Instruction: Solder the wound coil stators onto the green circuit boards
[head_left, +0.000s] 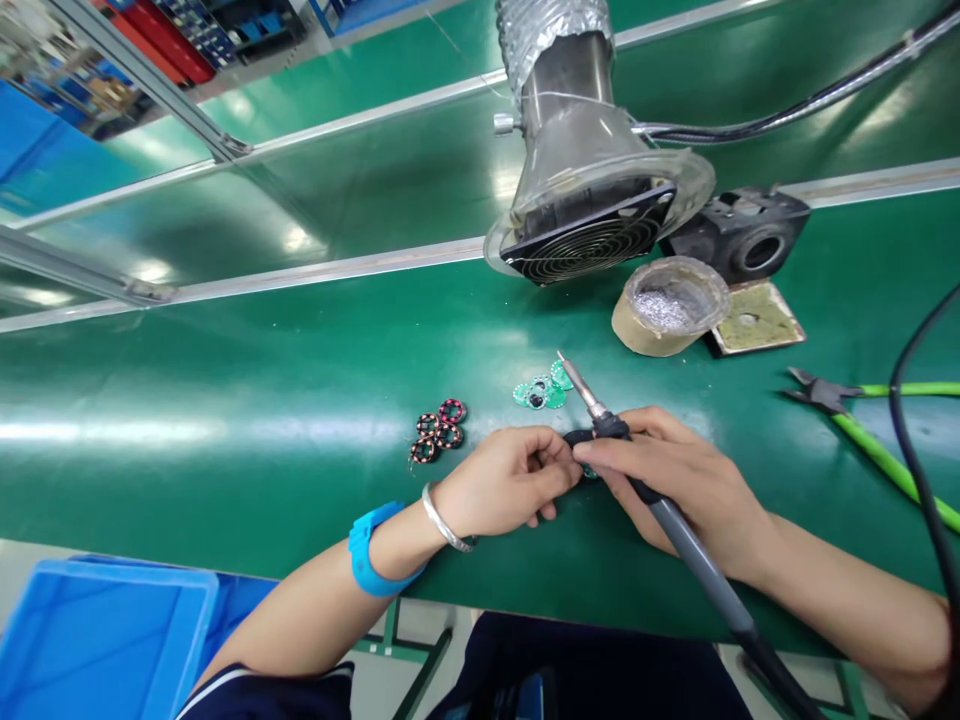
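On the green bench (225, 400) we note a fume extractor fan (589, 240), a tape roll (670, 305), green-handled cutters (862, 415) and a blue bin (97, 640) below.

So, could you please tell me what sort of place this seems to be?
Most likely an electronics assembly bench in a factory. The right hand holds a soldering iron, small round circuit boards lie on the green table, and a fume extractor hangs over it.

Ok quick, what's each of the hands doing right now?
Left hand: closed, pinching a small part too hidden to identify.
Right hand: closed on the soldering iron.
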